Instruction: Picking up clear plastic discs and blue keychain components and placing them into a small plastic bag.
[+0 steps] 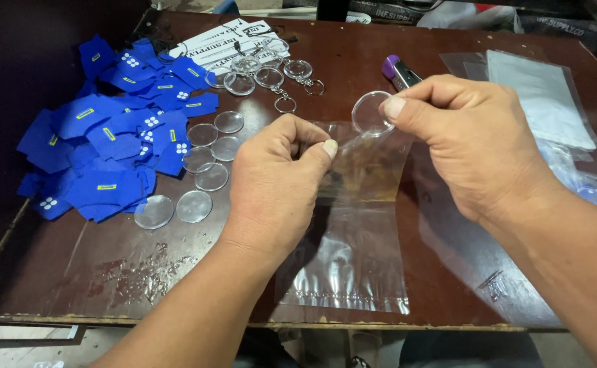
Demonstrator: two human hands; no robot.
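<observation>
My left hand [276, 187] pinched the open top edge of a clear plastic bag [353, 232] that lay on the brown table [107, 266]. My right hand [469, 146] gripped a clear round disc [370, 113] at the bag's mouth. More discs [196, 184] lay beside blue paper cutouts [107, 143].

Clear glossy plastic bag [353, 252] & disc [371, 113]; blue cloth pieces [107, 146] looked matt; wood table [107, 272] was scuffed, semi-gloss.
</observation>
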